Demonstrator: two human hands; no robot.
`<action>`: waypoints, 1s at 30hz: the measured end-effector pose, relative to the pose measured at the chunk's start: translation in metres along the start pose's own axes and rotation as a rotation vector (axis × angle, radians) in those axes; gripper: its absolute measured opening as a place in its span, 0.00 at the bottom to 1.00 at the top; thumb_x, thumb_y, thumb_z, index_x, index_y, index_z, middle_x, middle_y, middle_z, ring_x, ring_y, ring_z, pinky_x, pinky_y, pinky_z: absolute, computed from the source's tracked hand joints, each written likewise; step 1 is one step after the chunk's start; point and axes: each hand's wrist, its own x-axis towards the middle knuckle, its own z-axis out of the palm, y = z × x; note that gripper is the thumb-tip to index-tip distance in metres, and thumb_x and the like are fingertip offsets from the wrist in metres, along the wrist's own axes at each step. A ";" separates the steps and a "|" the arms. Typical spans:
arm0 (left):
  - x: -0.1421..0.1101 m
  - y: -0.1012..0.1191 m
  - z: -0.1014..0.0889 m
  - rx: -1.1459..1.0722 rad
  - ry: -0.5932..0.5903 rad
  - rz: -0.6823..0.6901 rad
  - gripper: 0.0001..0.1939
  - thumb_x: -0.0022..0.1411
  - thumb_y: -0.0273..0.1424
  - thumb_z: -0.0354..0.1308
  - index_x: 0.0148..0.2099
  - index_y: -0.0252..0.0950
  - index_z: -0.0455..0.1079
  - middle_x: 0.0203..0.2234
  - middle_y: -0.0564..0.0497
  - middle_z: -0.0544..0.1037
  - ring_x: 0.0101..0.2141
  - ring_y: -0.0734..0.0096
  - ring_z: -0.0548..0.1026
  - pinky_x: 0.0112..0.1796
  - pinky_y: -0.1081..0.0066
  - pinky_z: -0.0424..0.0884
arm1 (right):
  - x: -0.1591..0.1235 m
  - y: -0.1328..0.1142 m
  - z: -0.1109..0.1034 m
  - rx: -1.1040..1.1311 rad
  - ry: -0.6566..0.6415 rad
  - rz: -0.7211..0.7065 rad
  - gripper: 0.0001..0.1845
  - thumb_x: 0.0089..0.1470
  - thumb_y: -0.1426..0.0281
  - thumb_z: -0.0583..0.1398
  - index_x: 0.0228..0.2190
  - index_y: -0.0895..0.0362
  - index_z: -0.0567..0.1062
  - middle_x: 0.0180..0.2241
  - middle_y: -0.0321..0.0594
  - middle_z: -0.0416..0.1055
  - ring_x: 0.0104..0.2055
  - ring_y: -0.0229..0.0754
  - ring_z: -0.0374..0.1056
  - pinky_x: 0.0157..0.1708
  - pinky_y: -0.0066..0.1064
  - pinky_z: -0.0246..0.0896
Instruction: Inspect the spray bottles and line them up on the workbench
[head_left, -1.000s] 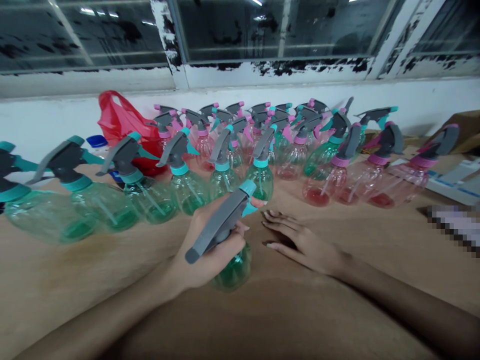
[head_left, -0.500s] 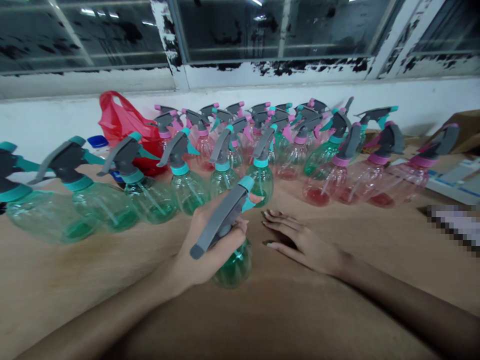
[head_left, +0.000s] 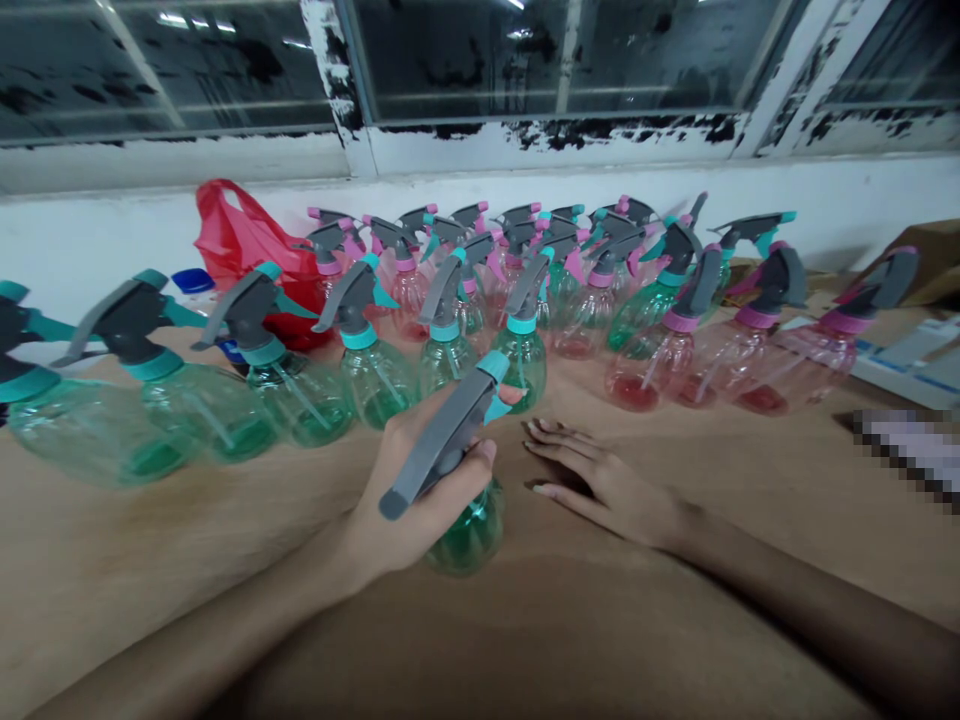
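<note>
My left hand (head_left: 409, 480) is wrapped round the neck of a green spray bottle (head_left: 469, 535) with a grey and teal trigger head, in the middle of the table (head_left: 570, 620). The bottle's collar is hidden behind my fingers. To its right, my right hand (head_left: 592, 475) rests palm down on the tabletop, fingers stretched out and holding nothing. Just beyond my hands stands another green spray bottle (head_left: 521, 365), part of a row of green ones that runs off to the left.
Pink spray bottles (head_left: 649, 370) stand to the right, with several pink and green ones crowded behind. A red plastic bag (head_left: 247, 240) and a blue-capped bottle (head_left: 195, 283) are at the back left. A blurred-out object (head_left: 911, 450) lies at the right, near a cardboard box (head_left: 930, 265).
Hardly anything differs. Both hands and the held spray bottle keep their places; the view has shifted very slightly.
</note>
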 end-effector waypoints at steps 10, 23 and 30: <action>0.001 -0.003 0.002 -0.059 -0.002 0.013 0.07 0.58 0.33 0.48 0.31 0.41 0.66 0.23 0.54 0.75 0.26 0.66 0.75 0.27 0.68 0.68 | 0.000 0.000 0.000 0.008 0.021 -0.011 0.27 0.59 0.56 0.52 0.57 0.53 0.61 0.60 0.42 0.58 0.63 0.47 0.49 0.61 0.49 0.48; 0.001 -0.003 0.002 -0.090 -0.006 0.047 0.05 0.58 0.32 0.48 0.31 0.42 0.65 0.19 0.57 0.71 0.23 0.69 0.72 0.26 0.69 0.65 | 0.000 0.001 0.000 0.000 0.013 -0.007 0.28 0.59 0.56 0.52 0.57 0.55 0.60 0.60 0.42 0.57 0.64 0.47 0.48 0.61 0.48 0.47; 0.001 -0.003 0.002 -0.055 0.004 0.053 0.06 0.58 0.32 0.48 0.30 0.41 0.65 0.21 0.56 0.74 0.22 0.70 0.72 0.26 0.69 0.66 | 0.000 0.000 0.000 -0.011 0.008 -0.015 0.28 0.59 0.56 0.52 0.57 0.56 0.60 0.61 0.42 0.56 0.64 0.46 0.47 0.61 0.47 0.47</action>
